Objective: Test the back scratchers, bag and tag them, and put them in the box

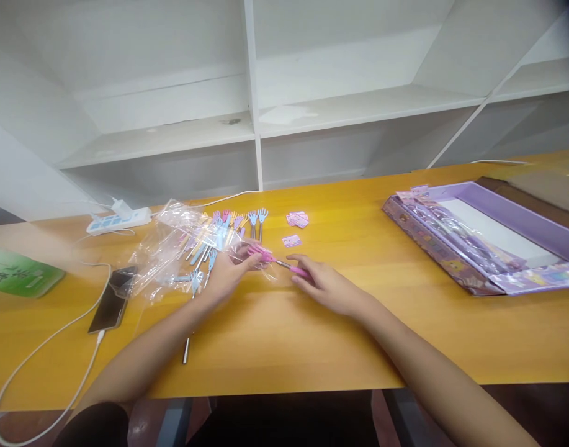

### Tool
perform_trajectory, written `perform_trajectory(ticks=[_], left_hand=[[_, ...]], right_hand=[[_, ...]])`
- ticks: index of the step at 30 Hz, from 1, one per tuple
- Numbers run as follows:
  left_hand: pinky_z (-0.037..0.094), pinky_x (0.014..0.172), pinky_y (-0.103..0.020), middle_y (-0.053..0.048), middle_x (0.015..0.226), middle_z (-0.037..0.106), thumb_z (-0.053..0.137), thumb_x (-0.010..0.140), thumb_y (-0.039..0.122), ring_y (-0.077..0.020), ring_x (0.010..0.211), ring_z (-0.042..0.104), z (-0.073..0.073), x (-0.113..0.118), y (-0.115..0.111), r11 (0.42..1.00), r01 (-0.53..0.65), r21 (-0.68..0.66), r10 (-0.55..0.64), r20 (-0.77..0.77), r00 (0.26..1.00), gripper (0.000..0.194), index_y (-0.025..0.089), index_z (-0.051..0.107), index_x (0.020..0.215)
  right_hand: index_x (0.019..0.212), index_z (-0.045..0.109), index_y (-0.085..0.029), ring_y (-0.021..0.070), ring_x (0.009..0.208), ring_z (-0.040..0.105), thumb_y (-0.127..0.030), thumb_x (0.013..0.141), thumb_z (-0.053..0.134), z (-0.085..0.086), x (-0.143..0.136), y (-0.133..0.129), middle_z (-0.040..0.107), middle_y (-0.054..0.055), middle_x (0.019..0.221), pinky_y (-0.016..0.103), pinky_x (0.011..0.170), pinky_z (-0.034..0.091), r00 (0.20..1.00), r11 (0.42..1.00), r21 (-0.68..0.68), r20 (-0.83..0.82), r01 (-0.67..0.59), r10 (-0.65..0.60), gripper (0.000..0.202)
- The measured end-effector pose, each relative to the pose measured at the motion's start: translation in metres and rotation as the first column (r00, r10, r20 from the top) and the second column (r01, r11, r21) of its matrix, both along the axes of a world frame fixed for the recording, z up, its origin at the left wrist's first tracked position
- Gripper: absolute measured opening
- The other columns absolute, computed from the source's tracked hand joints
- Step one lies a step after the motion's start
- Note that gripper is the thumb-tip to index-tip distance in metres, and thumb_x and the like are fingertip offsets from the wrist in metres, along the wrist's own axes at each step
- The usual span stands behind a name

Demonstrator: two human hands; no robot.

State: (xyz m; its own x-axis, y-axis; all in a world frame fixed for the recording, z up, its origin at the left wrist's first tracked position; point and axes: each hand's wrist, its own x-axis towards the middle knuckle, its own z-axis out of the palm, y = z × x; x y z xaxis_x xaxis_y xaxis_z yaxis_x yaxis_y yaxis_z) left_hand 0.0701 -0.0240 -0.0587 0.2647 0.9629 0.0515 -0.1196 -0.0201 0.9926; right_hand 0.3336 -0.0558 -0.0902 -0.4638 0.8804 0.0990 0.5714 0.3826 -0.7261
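A pink stick with a claw-shaped head (284,264) is held between both hands over the table. My left hand (231,273) is closed on its head end, where clear plastic film shows around the fingers. The fingers of my right hand (319,282) pinch the pink handle end. Left of the hands lie several similar claw-headed sticks (226,230) in blue, yellow, purple and pink, partly under crumpled clear plastic bags (165,248). Small pink cards (297,219) lie beyond the hands, with a single card (291,240) closer.
At the right stands an open purple box (512,211) with wrapped items inside. A phone (112,301) with a white cable, a power strip (119,220) and a green package (21,273) lie at the left. White shelves (358,105) rise behind the wooden table (312,360).
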Motion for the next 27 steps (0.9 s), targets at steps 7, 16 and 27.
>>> perform_trajectory(ticks=[7,16,27], left_hand=[[0.065,0.088,-0.041,-0.012,0.11,0.08,0.089,0.079,0.04,-0.0272,0.1,0.079,0.014,-0.026,0.025,0.985,-0.148,0.086,0.148,0.004,0.989,0.055,0.016,0.066,0.123],[0.061,0.089,-0.035,-0.003,0.095,0.077,0.087,0.077,0.03,-0.0206,0.093,0.076,0.015,-0.022,0.018,0.978,-0.114,0.172,0.154,-0.24,0.958,0.062,0.021,0.063,0.134],[0.058,0.086,-0.032,-0.001,0.093,0.074,0.086,0.076,0.032,-0.0171,0.087,0.073,-0.002,-0.007,0.004,0.97,-0.186,0.156,0.206,-0.125,0.971,0.054,0.019,0.063,0.124]], right_hand=[[0.114,0.052,-0.023,0.0198,0.08,0.061,-0.038,0.109,0.04,-0.008,0.002,0.007,0.067,0.006,0.097,0.032,0.073,0.048,0.976,0.979,0.094,-0.143,0.179,-0.165,0.019],[0.11,0.053,-0.023,0.0197,0.079,0.059,-0.036,0.109,0.044,-0.013,-0.002,0.008,0.065,0.006,0.092,0.034,0.073,0.047,0.965,0.968,0.172,-0.219,0.184,-0.145,0.016],[0.109,0.055,-0.023,0.0186,0.08,0.059,-0.037,0.11,0.046,-0.014,-0.011,0.001,0.062,0.006,0.096,0.033,0.071,0.049,0.963,0.974,0.202,-0.265,0.106,-0.05,0.016]])
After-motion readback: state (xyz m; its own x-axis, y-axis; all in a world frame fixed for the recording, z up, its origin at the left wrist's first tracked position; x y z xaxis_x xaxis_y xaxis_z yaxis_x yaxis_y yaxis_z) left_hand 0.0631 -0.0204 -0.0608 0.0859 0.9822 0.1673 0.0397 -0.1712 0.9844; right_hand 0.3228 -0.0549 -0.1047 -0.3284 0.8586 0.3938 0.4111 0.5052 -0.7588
